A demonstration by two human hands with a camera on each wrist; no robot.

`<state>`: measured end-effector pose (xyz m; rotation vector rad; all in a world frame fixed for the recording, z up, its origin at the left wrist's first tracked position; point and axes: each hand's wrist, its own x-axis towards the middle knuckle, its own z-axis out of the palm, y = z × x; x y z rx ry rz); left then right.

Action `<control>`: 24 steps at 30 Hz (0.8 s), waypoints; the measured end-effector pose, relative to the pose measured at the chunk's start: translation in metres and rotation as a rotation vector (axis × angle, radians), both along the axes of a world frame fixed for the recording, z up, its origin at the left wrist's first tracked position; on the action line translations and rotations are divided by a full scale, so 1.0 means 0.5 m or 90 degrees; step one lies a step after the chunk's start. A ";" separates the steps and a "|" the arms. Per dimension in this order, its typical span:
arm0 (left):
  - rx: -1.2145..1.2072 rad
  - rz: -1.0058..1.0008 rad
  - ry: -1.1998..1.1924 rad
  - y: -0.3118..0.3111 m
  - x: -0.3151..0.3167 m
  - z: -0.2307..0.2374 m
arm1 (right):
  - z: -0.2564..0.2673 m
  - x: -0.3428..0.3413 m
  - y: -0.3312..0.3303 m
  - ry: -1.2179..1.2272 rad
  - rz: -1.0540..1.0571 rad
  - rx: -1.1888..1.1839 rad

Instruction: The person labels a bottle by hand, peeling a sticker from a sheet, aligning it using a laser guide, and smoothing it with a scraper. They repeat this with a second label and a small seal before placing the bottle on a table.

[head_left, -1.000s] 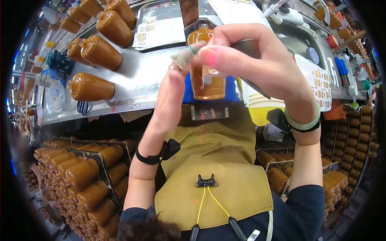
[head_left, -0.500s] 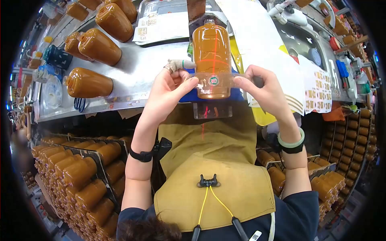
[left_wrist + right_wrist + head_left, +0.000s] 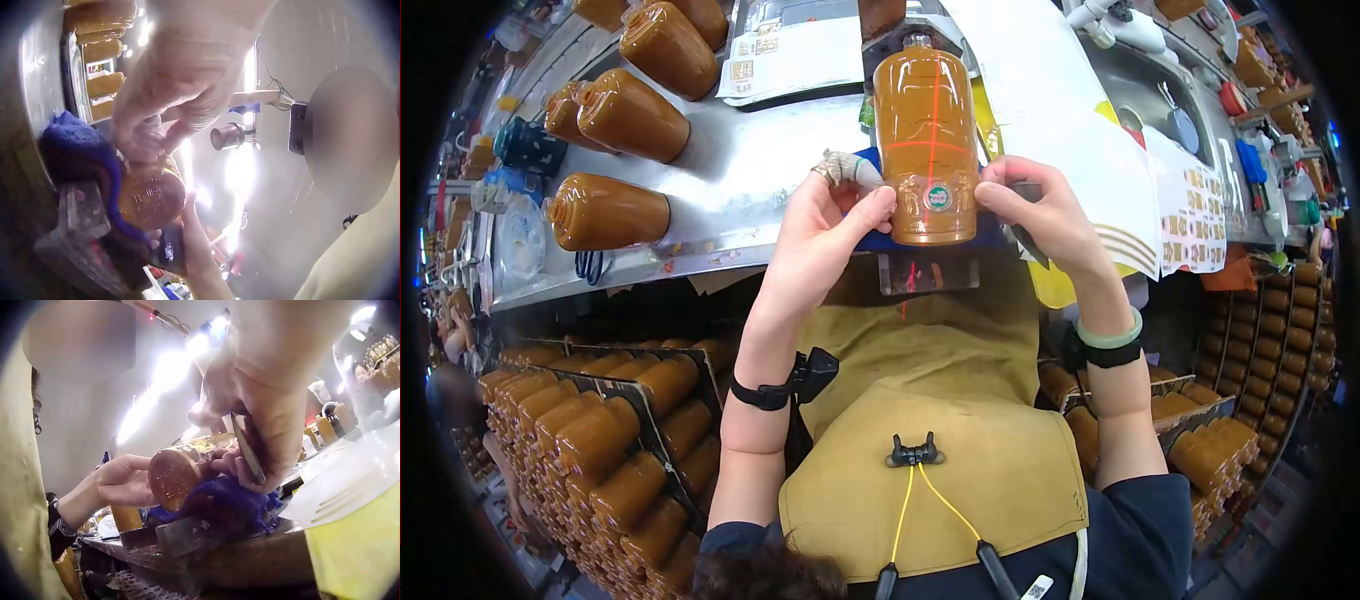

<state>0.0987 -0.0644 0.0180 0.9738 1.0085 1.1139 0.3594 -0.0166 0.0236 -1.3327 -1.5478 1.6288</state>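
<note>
A glossy amber-brown bottle [image 3: 922, 115] lies on a blue cloth [image 3: 234, 497], neck pointing away, with red laser lines crossing it. Near its base is a clear label [image 3: 938, 197] with a round green logo. My left hand [image 3: 820, 230] holds the bottle's left side near the base, thumb at the label's edge. A pale, wrinkled finger cover [image 3: 845, 168] sits on one left finger. At the bottle's right side, my right hand [image 3: 1052, 218] has thumb and fingertips against the label's edge. It also grips a thin flat blade [image 3: 248, 453] in its curled fingers.
Several brown bottles [image 3: 635, 115] stand or lie on the metal table [image 3: 740, 180] at left. White paper [image 3: 1040, 120] and a sticker sheet [image 3: 1195, 215] lie at right. Stacked bottles [image 3: 575, 430] fill racks below on both sides. A metal tray [image 3: 785, 30] lies behind.
The hands went from working together in front of the bottle to either side of it. The clear label, stretched between them half a second ago, now lies against the bottle.
</note>
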 end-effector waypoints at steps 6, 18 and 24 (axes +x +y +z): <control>-0.019 0.010 -0.064 0.002 -0.003 -0.015 | -0.005 0.002 -0.002 0.022 0.001 0.000; -0.069 0.056 -0.085 0.001 0.000 -0.021 | -0.016 -0.004 -0.013 0.080 -0.030 0.001; -0.054 0.064 -0.064 0.000 0.003 -0.021 | -0.014 -0.004 -0.013 0.065 -0.029 0.002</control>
